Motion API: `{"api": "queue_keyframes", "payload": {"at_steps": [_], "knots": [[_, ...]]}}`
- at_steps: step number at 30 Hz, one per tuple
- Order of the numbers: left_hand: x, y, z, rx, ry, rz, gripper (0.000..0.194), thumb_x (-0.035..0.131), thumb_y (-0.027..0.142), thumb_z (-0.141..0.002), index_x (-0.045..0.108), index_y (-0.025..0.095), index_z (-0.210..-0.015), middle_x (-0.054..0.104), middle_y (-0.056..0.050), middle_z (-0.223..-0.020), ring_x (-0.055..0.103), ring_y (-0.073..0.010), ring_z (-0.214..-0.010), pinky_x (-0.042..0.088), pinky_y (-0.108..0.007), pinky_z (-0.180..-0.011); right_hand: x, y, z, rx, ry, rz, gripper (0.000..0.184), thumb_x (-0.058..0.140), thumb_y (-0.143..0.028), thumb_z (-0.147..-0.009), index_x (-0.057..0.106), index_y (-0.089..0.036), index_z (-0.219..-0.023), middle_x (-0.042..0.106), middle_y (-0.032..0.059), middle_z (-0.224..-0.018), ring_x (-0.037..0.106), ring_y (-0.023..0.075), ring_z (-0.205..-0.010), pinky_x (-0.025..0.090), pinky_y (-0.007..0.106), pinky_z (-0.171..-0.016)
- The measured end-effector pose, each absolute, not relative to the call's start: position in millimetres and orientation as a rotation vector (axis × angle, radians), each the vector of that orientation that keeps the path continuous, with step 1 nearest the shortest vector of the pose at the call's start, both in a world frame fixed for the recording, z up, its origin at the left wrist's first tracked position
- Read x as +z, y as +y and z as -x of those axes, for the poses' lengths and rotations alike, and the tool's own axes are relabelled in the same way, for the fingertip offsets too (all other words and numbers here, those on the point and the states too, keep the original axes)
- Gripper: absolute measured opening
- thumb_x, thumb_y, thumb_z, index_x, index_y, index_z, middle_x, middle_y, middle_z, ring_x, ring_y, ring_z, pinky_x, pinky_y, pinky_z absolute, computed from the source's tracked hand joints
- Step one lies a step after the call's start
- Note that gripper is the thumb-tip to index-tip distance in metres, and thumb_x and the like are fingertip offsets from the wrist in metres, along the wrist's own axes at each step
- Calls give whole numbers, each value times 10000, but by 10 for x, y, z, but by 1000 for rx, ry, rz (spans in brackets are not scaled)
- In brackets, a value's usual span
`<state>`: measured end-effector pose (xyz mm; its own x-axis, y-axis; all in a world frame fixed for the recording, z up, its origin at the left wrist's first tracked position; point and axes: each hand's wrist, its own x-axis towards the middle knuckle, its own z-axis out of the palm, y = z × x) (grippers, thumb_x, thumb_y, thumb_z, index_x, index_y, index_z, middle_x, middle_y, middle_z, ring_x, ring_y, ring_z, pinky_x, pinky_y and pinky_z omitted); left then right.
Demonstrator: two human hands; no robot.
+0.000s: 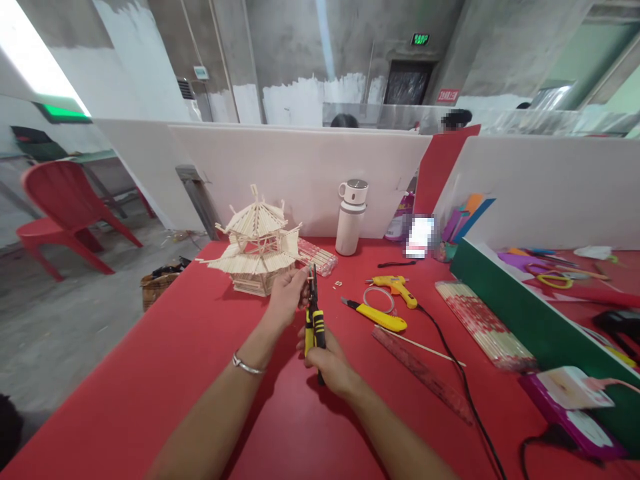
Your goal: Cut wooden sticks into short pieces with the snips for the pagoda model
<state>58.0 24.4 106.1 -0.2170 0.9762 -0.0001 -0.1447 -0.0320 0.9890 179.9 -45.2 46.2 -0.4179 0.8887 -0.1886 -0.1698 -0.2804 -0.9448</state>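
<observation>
My right hand [327, 357] is closed round the yellow and black handles of a pair of pliers [315, 323], whose jaws point up and away from me. Close to the jaws, my left hand [290, 293] has its fingers pinched together; whatever they hold is too small to make out. Just behind that hand stands a pagoda model [257, 247] built of thin wooden sticks, with two tiers of roof. A few tiny cut stick pieces [338, 285] lie on the red table to the right of the pliers' jaws.
A yellow utility knife [377, 316], a yellow glue gun [395, 288] with a black cord, a ruler [423, 377] and a single stick [425, 345] lie to the right. Packed sticks [485, 325] rest by a green divider [540, 333]. A white bottle [351, 217] stands at the back.
</observation>
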Motion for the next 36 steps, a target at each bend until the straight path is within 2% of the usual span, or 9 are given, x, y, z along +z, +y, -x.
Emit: {"api": "queue_keyframes", "payload": {"at_steps": [7, 23, 29, 36], "knots": [[1066, 239, -589, 1434, 1206, -985, 580, 712, 634, -695, 334, 223, -536, 281, 113, -362, 228, -26, -287, 180, -184, -304, 513, -467, -1809, 1807, -1209, 972, 440, 552, -182, -490, 579, -207, -928, 615, 23, -862, 557, 205, -823, 426, 326, -709], [1067, 238, -583, 1447, 1184, -997, 558, 688, 576, -738, 324, 222, -509, 278, 104, -359, 233, -31, -285, 174, -186, -306, 492, -480, -1792, 1848, -1135, 941, 410, 554, -164, -483, 593, -217, -888, 614, 4, -800, 552, 187, -773, 422, 296, -651], [1051, 237, -501, 1350, 1215, -1095, 580, 593, 559, -817, 361, 218, -410, 269, 60, -294, 290, -67, -260, 157, -221, -319, 520, -510, -1791, 1948, -1049, 867, 430, 556, -174, -462, 589, -202, -890, 579, -2, -748, 515, 162, -681, 381, 267, -564], [1031, 243, -439, 1328, 1140, -1124, 598, 612, 601, -794, 373, 207, -413, 266, 65, -323, 240, -45, -276, 129, -215, -338, 561, -570, -1812, 2147, -889, 667, 455, 535, -183, -440, 617, -211, -886, 605, 30, -812, 543, 194, -738, 426, 293, -616]]}}
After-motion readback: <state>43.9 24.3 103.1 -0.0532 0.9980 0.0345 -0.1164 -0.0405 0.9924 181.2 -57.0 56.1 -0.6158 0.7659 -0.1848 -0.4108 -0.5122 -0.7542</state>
